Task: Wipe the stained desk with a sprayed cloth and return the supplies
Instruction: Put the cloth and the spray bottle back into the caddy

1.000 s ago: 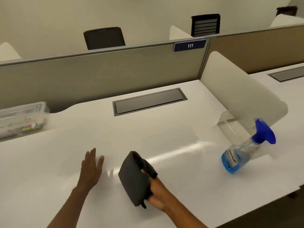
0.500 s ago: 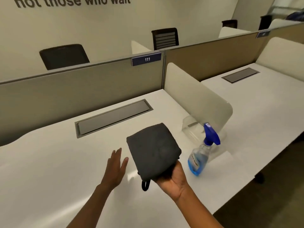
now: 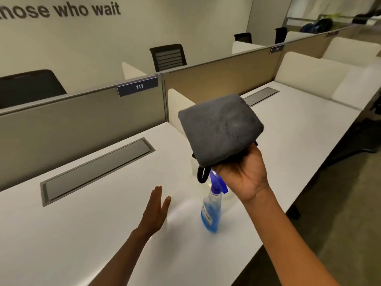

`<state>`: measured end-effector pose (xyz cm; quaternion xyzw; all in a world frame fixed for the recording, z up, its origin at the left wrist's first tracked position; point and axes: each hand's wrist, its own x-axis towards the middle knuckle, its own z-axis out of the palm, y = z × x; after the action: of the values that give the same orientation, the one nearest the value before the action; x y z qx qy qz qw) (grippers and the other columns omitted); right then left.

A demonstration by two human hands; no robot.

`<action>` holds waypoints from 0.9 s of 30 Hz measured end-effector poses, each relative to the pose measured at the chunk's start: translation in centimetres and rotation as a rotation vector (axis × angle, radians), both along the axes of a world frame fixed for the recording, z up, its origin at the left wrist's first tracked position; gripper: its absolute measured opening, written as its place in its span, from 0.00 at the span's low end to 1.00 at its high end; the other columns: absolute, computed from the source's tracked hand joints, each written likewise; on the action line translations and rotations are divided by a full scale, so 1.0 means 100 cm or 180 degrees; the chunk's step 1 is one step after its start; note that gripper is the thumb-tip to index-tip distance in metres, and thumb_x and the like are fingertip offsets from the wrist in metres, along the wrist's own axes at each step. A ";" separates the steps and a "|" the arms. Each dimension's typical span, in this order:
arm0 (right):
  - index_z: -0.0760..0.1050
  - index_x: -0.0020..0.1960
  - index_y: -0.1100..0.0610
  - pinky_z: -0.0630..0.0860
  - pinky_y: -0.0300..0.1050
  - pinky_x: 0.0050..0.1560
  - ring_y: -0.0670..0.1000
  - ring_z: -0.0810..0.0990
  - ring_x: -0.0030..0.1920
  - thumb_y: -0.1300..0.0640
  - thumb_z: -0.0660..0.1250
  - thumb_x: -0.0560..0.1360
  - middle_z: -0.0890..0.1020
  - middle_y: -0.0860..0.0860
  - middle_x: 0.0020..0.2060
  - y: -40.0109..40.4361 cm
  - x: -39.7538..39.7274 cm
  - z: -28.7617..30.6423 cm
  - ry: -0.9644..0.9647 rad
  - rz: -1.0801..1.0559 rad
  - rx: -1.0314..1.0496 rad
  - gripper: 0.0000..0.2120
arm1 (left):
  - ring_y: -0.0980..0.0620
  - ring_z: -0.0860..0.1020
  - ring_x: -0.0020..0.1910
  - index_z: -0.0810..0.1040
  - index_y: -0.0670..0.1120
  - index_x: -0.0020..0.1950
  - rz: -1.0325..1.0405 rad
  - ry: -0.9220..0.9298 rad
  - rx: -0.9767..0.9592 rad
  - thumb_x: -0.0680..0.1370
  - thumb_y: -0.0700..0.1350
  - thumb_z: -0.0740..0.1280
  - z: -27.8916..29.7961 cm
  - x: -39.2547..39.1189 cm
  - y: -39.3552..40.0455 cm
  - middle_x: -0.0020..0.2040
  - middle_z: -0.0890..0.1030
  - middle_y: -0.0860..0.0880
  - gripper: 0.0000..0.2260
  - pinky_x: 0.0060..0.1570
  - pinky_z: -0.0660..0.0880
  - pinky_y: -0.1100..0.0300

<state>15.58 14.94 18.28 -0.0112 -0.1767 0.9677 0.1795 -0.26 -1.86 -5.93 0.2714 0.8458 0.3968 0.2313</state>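
Right hand [image 3: 245, 178] is raised above the desk [image 3: 86, 234], palm up, fingers curled under a folded grey cloth [image 3: 220, 129]; the cloth rests on the fingers and is gripped from below. A black loop [image 3: 203, 175] hangs from the cloth's near corner, just above the spray bottle [image 3: 211, 211].

Spray bottle stands upright on the desk, blue liquid in the lower part, blue trigger head partly hidden behind the right hand. It sits near the desk's right-hand front edge, with a strip of bare surface between its base and that edge.

Left hand [image 3: 155, 211] is open, fingers straight and together, holding nothing, low over the desk, left of the bottle and apart from it (contact with the surface cannot be told).

Desk surface: white, broad bare area to the left and front of the left hand. A grey recessed cable tray lid [image 3: 97, 170] lies flush near the back edge. Behind it a beige partition [image 3: 72, 129] closes the back of the desk and carries a dark label reading 111 [image 3: 139, 86]. A cream side divider [image 3: 177, 106] stands at the right rear corner, mostly hidden behind the cloth.

To the right, the neighbouring desk [image 3: 299, 124] is bare. Floor [image 3: 340, 223] is open along the front edge.
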 end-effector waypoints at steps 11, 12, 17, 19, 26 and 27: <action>0.77 0.65 0.56 0.74 0.64 0.63 0.62 0.78 0.63 0.48 0.60 0.80 0.79 0.60 0.63 0.104 0.002 -0.036 -0.0535 -0.0425 0.0347 0.18 | 0.46 0.60 0.78 0.55 0.50 0.79 0.0415 -0.0728 0.0136 0.81 0.59 0.55 0.003 0.007 0.092 0.80 0.59 0.48 0.28 0.75 0.57 0.51; 0.76 0.65 0.56 0.74 0.63 0.62 0.62 0.78 0.63 0.48 0.60 0.80 0.79 0.59 0.63 0.111 0.000 -0.041 -0.0618 -0.0458 0.0431 0.18 | 0.46 0.61 0.77 0.55 0.50 0.79 0.0445 -0.0809 0.0160 0.81 0.59 0.55 0.004 0.008 0.099 0.80 0.59 0.48 0.28 0.75 0.59 0.51; 0.75 0.65 0.56 0.81 0.55 0.54 0.57 0.83 0.56 0.53 0.58 0.81 0.82 0.57 0.58 0.140 -0.015 -0.072 -0.1076 -0.0496 0.1039 0.16 | 0.45 0.62 0.77 0.55 0.49 0.79 0.0458 -0.1099 0.0186 0.82 0.57 0.56 0.006 0.014 0.127 0.79 0.60 0.46 0.28 0.73 0.62 0.48; 0.71 0.69 0.57 0.81 0.53 0.53 0.56 0.81 0.56 0.55 0.59 0.81 0.80 0.58 0.59 0.149 -0.025 -0.088 -0.1316 -0.0563 0.1409 0.17 | 0.44 0.62 0.77 0.54 0.48 0.79 0.0431 -0.1145 0.0186 0.82 0.56 0.56 0.007 0.016 0.136 0.79 0.60 0.46 0.28 0.73 0.62 0.48; 0.69 0.66 0.43 0.79 0.37 0.53 0.49 0.78 0.61 0.46 0.68 0.74 0.80 0.47 0.59 0.162 -0.047 -0.145 -0.2189 -0.0783 0.3313 0.21 | 0.40 0.70 0.72 0.62 0.41 0.75 0.0331 -0.1282 0.0343 0.80 0.54 0.61 0.010 0.014 0.159 0.75 0.69 0.40 0.28 0.71 0.68 0.42; 0.68 0.66 0.39 0.79 0.34 0.51 0.46 0.78 0.60 0.47 0.67 0.75 0.79 0.44 0.59 0.163 -0.049 -0.153 -0.2226 -0.0701 0.3612 0.20 | 0.41 0.69 0.73 0.60 0.41 0.76 0.0350 -0.1297 0.0324 0.80 0.55 0.61 0.010 0.014 0.162 0.76 0.67 0.41 0.29 0.71 0.68 0.45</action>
<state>10.65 31.27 2.99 -0.2457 -0.7031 0.6405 0.1874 1.18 14.32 -4.94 0.1503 0.7740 0.4977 0.3615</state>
